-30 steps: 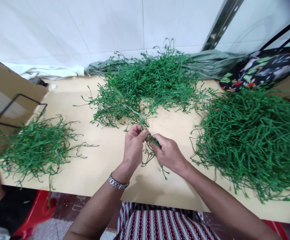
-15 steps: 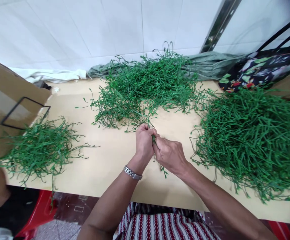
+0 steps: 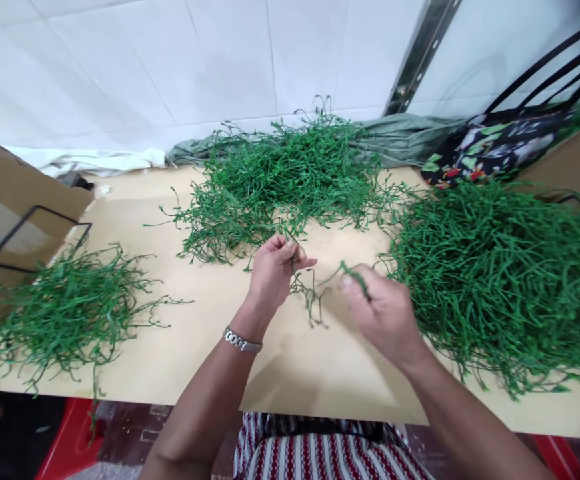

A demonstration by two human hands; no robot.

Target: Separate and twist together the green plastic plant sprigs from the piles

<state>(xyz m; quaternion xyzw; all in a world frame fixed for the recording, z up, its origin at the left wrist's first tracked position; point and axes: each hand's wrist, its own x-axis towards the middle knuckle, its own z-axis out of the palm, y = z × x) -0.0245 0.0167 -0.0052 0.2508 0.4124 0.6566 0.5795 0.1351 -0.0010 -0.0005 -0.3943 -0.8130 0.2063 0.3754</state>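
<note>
My left hand (image 3: 271, 273), with a metal watch band at the wrist, pinches a few thin green stems (image 3: 312, 300) that dangle below its fingers over the table. To its right, my right hand (image 3: 387, 317) is closed on a green stem piece (image 3: 356, 275) poking out past the thumb; it is slightly blurred. The two hands are apart. Just beyond them lies a tangled heap of green stems (image 3: 295, 173). A larger heap (image 3: 505, 280) is close by my right hand. Whether the stems are plant or plastic I cannot tell.
A smaller stem heap (image 3: 70, 313) lies at the table's left, beside a cardboard box (image 3: 15, 200) and a black wire frame (image 3: 35, 212). Green cloth (image 3: 400, 140) and floral fabric (image 3: 500, 150) line the back by the tiled wall (image 3: 220, 60). Part of another person's arm shows at far left.
My hands were together around the stems; now they have separated. The right hand has moved right with a green piece, while the left keeps its stems. The view has shifted slightly.
</note>
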